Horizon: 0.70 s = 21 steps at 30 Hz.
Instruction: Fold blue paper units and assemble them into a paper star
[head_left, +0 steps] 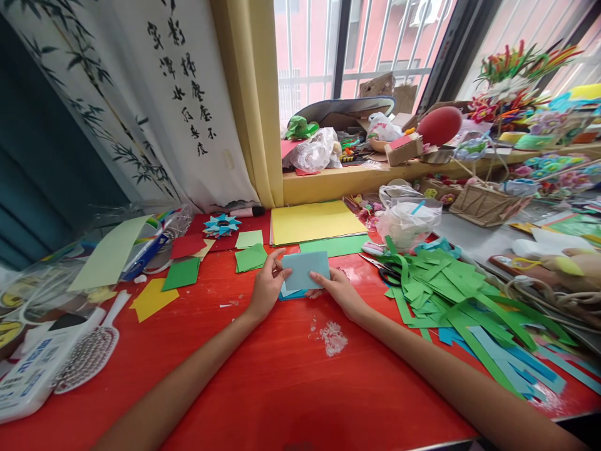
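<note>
Between my two hands is a light blue sheet of paper (307, 270), raised a little above the red table. My left hand (268, 283) pinches its left edge with the thumb on the front. On the other side, my right hand (346, 291) grips the right edge, thumb also in front. Darker blue paper (293, 295) shows just below the light blue sheet; whether it is held or lies on the table I cannot tell. Left of my hands lie a stack of green paper squares (251, 258) and a pale green square (249, 239).
Scissors (392, 274) lie right of my hands, beside a heap of green paper strips (451, 285). Yellow sheets (319, 222) lie behind. A folded blue paper star (221, 225), an orange-yellow sheet (154, 299) and a hairbrush (94, 351) are on the left.
</note>
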Motion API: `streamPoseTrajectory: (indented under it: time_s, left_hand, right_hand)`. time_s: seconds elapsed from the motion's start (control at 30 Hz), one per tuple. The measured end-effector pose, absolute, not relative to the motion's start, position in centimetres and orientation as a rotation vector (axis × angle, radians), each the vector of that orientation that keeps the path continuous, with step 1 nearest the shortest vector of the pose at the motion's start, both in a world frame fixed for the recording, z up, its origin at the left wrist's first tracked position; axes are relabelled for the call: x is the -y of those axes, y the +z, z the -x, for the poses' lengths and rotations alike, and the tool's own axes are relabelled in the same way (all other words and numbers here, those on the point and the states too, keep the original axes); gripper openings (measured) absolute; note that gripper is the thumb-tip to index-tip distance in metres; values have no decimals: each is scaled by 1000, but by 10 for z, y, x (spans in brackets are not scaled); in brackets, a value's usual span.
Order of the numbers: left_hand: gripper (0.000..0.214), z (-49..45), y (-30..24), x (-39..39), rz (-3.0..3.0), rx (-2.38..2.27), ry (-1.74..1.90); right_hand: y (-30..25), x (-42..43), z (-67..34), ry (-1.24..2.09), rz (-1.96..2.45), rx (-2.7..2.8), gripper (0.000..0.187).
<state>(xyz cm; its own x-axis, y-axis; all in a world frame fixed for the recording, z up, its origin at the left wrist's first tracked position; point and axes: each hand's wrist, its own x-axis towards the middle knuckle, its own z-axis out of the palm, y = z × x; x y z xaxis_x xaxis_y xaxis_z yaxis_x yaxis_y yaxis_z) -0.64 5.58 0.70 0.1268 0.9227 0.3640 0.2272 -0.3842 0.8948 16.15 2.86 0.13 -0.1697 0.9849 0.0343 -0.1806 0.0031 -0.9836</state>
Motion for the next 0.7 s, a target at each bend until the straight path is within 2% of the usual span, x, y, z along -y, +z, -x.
streamPoseTrajectory:
  time_s: [0.27, 0.47, 0.6, 0.7]
  left_hand:
    - [39, 8, 4, -59, -1678, -1151, 1291]
    - [24, 7, 9, -53, -1746, -1243, 1332]
    - [10, 7, 15, -45, -2027, -1241, 1383]
    - [6, 6, 18, -41, -2263, -1180, 1398]
  right_hand:
    - [0, -29, -162, 1405, 954, 1141, 33]
    - [-1, -29, -162, 1401, 932, 1107, 35]
    - [-1, -30, -163, 1401, 914, 1097, 35]
    - [-2, -30, -163, 1398, 897, 1092, 33]
